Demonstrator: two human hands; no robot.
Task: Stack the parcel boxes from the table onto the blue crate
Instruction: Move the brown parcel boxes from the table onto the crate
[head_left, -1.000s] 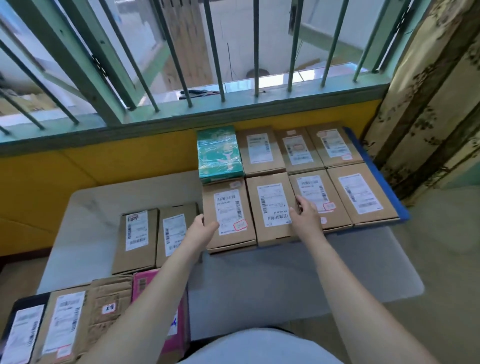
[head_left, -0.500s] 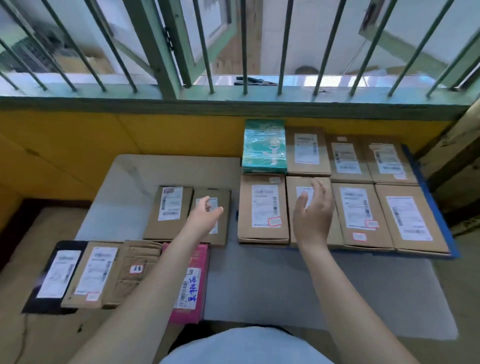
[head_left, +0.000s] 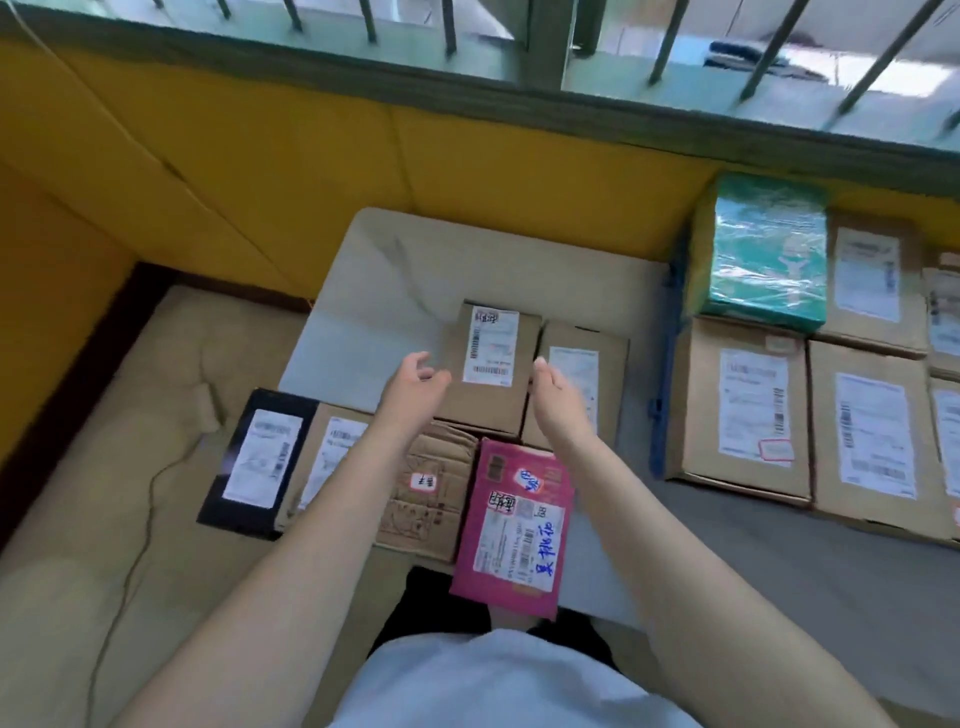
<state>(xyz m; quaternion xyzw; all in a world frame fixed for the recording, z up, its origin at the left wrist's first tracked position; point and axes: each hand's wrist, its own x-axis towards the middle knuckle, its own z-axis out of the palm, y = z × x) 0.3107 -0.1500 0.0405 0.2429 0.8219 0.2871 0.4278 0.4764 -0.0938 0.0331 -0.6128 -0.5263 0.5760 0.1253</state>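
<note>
Yellow wall behind the desk (head_left: 374, 270); both hands, left hand (head_left: 413, 392) and right hand (head_left: 558, 400), fingers wide and empty, flank a brown parcel (head_left: 491, 371), ready to grip.

One view only: head camera, worn high, looking forward and steeply down. Wide-angle, edges curved. Table (head_left: 374, 291) centre frame, near; both forearms reach in from bottom edge. Window bars (head_left: 670, 47) cross top, yellow wall (head_left: 291, 156) below them. Crate (head_left: 670, 364) edge right, partly cut off. Floor (head_left: 104, 467) left. Slight motion blur.
</note>
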